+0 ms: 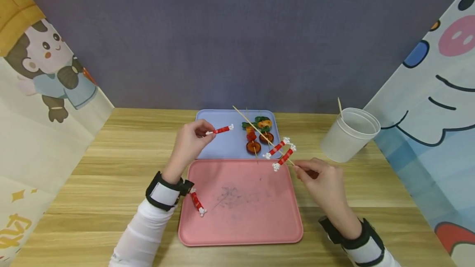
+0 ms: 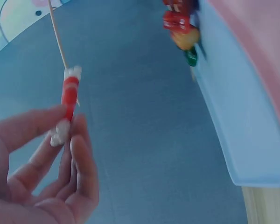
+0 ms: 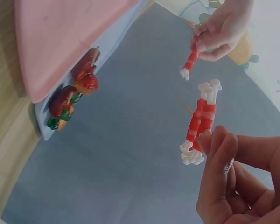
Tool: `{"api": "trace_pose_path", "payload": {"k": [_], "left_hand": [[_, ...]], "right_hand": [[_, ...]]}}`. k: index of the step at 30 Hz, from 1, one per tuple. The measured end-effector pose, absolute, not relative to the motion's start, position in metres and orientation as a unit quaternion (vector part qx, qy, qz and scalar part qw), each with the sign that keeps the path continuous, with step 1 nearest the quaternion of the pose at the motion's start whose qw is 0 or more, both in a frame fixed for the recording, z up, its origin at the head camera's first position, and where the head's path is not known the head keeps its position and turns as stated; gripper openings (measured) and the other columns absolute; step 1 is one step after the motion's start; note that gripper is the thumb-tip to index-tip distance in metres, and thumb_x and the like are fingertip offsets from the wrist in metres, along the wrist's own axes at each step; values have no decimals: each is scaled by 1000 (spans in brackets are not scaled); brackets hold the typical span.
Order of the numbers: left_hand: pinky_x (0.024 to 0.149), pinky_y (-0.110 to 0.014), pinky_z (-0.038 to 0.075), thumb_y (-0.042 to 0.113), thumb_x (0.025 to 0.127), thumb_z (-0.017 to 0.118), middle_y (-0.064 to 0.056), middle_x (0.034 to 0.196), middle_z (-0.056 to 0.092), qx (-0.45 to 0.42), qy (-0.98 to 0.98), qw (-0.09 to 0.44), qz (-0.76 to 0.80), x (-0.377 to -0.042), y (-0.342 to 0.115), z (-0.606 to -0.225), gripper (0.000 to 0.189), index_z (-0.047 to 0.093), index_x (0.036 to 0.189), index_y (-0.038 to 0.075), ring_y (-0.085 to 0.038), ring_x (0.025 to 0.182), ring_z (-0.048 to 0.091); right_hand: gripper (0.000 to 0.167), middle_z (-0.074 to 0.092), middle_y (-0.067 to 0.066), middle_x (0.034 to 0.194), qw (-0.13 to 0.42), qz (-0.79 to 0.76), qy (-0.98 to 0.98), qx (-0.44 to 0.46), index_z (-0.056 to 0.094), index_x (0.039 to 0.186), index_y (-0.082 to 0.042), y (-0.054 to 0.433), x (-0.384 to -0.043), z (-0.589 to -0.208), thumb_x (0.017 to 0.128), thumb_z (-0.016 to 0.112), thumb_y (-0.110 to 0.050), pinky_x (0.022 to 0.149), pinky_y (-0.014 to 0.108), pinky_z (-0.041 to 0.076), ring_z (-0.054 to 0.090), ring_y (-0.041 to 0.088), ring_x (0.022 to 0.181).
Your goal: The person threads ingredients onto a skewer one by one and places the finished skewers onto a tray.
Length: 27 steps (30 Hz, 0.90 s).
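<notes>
My left hand [image 1: 191, 143] pinches one end of a red roll with white knobbly ends [image 1: 221, 130], held in the air over the blue tray. In my right hand [image 1: 323, 180] is the lower end of a thin wooden skewer [image 1: 245, 118], which slants up to the left. Two more such red-and-white rolls [image 1: 285, 159] are threaded crosswise on it, close to my right fingers. The skewer's bare tip points up, apart from the roll in my left hand. Another red roll [image 1: 196, 202] lies on the left side of the pink tray [image 1: 267, 226], near my left wrist.
Behind the pink tray, the blue tray [image 1: 208, 149] holds finished skewers with brown slices [image 1: 253, 148], red and green pieces. At the right stands a white bucket [image 1: 335, 143] with a wooden stick [image 1: 339, 106] poking out. A grey panel [image 1: 237, 44] closes off the back.
</notes>
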<state>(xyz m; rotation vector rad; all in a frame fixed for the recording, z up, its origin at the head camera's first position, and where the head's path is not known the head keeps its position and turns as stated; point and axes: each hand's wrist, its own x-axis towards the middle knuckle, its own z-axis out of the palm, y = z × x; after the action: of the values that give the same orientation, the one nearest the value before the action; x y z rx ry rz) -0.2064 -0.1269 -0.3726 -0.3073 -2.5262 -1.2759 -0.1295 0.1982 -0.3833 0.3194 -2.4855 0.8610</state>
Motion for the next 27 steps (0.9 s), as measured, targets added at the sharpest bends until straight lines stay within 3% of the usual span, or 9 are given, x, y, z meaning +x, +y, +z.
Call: {"api": "trace_pose_path", "payload": {"k": [10, 17, 27], "left_hand": [[64, -23, 50, 8, 80, 72, -9, 81, 68, -46, -829, 246, -500, -214, -117, -361, 8, 71, 88, 7, -17, 70, 62], [65, -27, 50, 9, 80, 73, -7, 82, 69, -32, -795, 298, -527, -220, -109, -353, 7, 71, 86, 6, -16, 69, 61], [62, -21, 50, 6, 79, 74, -12, 83, 69, -20, -757, 335, -561, -226, -103, -350, 6, 70, 82, 3, -17, 68, 62]], "right_hand": [[14, 68, -5, 67, 263, 340, -893, 137, 77, 84, -9, 190, -122, -374, 72, 80, -2, 55, 9, 48, 60, 1, 57], [15, 69, -5, 68, 273, 343, -884, 159, 77, 84, -8, 184, -119, -368, 71, 80, -2, 56, 10, 49, 63, 3, 58], [16, 70, -4, 71, 265, 358, -879, 168, 77, 84, -7, 182, -113, -364, 71, 80, 2, 57, 10, 50, 63, 3, 60]]}}
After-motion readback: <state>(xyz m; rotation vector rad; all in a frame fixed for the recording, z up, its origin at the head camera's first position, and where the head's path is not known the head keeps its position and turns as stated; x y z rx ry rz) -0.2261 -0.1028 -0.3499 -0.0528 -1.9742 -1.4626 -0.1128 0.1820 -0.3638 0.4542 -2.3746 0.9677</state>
